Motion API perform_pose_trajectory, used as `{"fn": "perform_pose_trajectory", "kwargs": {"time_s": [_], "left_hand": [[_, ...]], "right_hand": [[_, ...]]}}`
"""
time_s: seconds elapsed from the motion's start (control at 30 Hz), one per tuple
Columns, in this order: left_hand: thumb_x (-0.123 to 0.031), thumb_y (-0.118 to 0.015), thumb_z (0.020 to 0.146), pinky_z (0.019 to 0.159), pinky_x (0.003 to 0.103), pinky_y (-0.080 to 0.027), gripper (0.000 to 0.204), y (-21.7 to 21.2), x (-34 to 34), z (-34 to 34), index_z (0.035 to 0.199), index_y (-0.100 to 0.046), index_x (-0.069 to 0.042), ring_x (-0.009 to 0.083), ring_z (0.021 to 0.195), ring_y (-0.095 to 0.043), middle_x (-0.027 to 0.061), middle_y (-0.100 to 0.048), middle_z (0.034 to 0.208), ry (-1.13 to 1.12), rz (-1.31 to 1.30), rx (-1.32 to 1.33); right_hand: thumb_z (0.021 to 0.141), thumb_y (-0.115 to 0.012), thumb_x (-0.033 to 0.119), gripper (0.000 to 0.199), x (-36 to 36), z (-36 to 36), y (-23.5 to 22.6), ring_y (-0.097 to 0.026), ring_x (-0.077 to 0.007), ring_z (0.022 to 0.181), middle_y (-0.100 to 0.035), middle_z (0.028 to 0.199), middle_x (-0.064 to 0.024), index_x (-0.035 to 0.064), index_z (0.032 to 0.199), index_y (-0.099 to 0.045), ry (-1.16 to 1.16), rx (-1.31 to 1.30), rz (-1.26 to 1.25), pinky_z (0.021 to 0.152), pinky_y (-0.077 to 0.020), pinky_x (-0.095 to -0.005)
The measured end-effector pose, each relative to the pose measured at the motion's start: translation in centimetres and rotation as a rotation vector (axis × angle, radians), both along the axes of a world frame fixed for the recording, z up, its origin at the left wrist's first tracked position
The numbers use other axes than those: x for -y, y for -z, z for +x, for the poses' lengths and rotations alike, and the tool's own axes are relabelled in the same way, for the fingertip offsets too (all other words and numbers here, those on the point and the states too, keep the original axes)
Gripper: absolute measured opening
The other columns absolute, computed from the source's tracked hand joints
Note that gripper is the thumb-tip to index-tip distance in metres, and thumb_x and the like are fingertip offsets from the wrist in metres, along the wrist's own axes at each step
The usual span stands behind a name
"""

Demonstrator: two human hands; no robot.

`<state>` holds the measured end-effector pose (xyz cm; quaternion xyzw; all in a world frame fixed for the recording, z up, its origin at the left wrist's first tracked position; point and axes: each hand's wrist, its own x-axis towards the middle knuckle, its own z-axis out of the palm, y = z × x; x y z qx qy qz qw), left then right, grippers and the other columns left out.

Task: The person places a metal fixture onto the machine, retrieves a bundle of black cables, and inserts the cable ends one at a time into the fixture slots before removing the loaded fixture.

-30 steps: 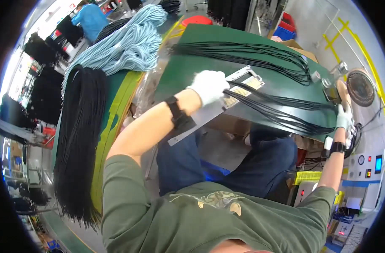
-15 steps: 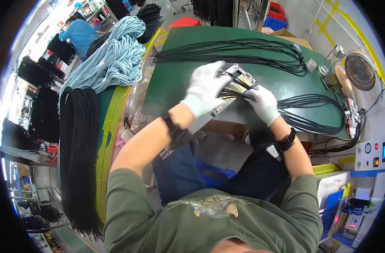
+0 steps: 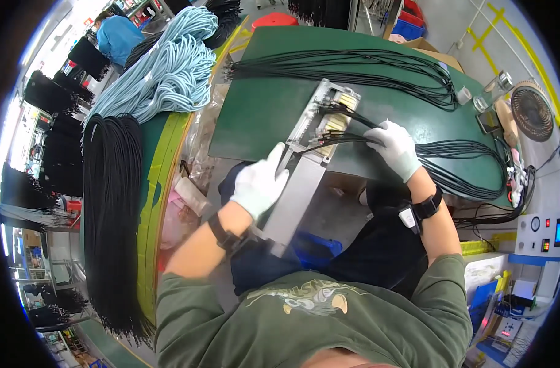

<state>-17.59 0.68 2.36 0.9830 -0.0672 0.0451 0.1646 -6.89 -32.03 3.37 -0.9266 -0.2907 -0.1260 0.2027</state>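
Looking bright and cool-white overall, washing out nearly to white along the left rim. Shining pale and speckled on the smooth green tabletop [image 3: 436, 126], softly on the long silver-grey metal plate [image 3: 299, 197]. Sinking into shadow beneath, around the person's dark cloth trousers [image 3: 378, 251]. Smearing with motion blur along the bare left forearm [image 3: 197, 253], yet rendering the white-gloved right hand [image 3: 393, 147] fairly crisply. Bending the straight yellow-taped bench edge [image 3: 158, 181] strongly, dropping to black at the corners.

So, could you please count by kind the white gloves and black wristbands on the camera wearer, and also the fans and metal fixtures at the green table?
White gloves: 2, on left hand and right hand
Black wristbands: 2
Fan: 1
Metal fixture: 1
Total: 6
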Motion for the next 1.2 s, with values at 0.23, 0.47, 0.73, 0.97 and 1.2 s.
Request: {"fn": "perform_pose_trajectory", "kwargs": {"time_s": [0.23,0.47,0.73,0.97,1.2], "left_hand": [[-0.032,-0.070,0.088,0.066,0.040,-0.052,0.070,0.4,1.0,-1.4,0.150,-0.044,-0.014,0.0296,0.070,-0.065,0.0118,-0.065,0.073,-0.137,-0.170,-0.188],[-0.027,-0.076,0.084,0.066,0.035,-0.052,0.050,-0.4,-0.5,0.1,0.129,-0.062,-0.009,0.0244,0.071,-0.064,0.0083,-0.065,0.081,-0.086,-0.273,-0.006],[-0.014,-0.074,0.085,0.077,0.034,-0.053,0.029,0.3,-0.5,5.9,0.113,-0.070,-0.006,0.0252,0.084,-0.066,0.0096,-0.068,0.099,-0.079,-0.594,0.219],[-0.014,-0.072,0.086,0.090,0.035,-0.050,0.016,1.4,-0.7,7.4,0.100,-0.072,-0.005,0.0279,0.098,-0.065,0.0110,-0.069,0.105,0.039,-0.513,0.286],[-0.018,-0.073,0.084,0.096,0.040,-0.047,0.013,0.8,0.3,7.1,0.091,-0.072,-0.007,0.0305,0.109,-0.061,0.0090,-0.069,0.108,0.113,-0.455,0.351]], "right_hand": [[0.078,-0.077,0.033,0.033,0.9,1.6,-0.7,-0.062,-0.0323,0.093,-0.068,0.097,-0.0095,0.0130,0.104,-0.072,-0.107,-0.230,0.198,0.086,-0.0494,-0.0428],[0.082,-0.075,0.024,0.029,-2.3,2.3,-3.1,-0.062,-0.0308,0.098,-0.068,0.103,-0.0117,0.0089,0.106,-0.071,-0.085,0.167,0.112,0.089,-0.0499,-0.0388],[0.080,-0.076,0.030,0.030,-4.0,2.6,-1.1,-0.064,-0.0319,0.093,-0.069,0.091,-0.0116,0.0100,0.101,-0.070,0.049,-0.610,0.419,0.087,-0.0502,-0.0415],[0.078,-0.074,0.018,0.015,-4.5,2.6,-3.3,-0.062,-0.0322,0.087,-0.066,0.087,-0.0104,0.0090,0.090,-0.070,-0.126,-0.038,0.126,0.078,-0.0502,-0.0410],[0.078,-0.074,0.026,0.016,-6.3,0.8,-0.8,-0.061,-0.0298,0.085,-0.066,0.083,-0.0063,0.0134,0.087,-0.071,-0.183,-0.091,-0.062,0.077,-0.0488,-0.0413]]}}
